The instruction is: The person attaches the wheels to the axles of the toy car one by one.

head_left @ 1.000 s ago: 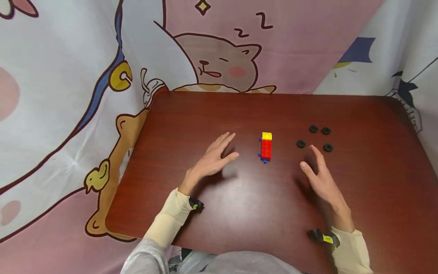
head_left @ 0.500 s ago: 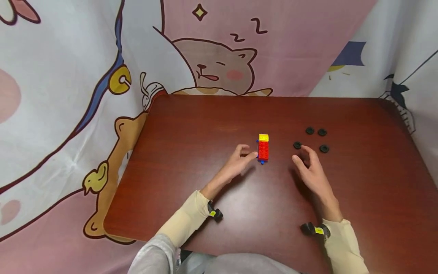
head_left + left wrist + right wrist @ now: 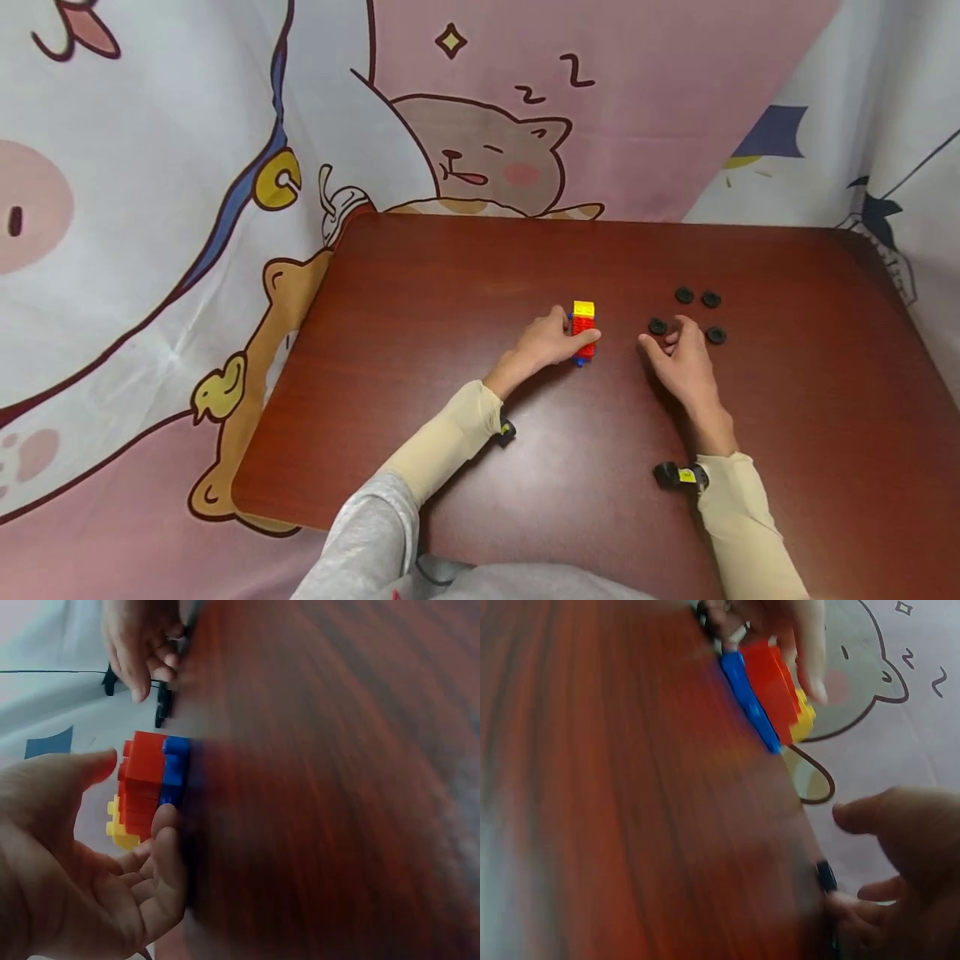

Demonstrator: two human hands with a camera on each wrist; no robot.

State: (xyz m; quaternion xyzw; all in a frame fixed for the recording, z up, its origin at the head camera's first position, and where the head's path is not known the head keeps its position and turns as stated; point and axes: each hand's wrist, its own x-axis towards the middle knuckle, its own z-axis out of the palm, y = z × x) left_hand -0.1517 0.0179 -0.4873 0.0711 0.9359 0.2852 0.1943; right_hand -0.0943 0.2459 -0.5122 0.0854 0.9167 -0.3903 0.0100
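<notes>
Brick toy (image 3: 582, 323) partly hidden behind left hand (image 3: 547, 340)

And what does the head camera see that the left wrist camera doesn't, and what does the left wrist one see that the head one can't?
Only the head view shows all four black wheels apart, the sleepy cat and the yellow duck on the cloth.

Only the left wrist view shows the flat end of the red bricks up close, and the side of the blue base.

Both show the left hand at the brick toy, the right hand, the yellow brick and the table.
</notes>
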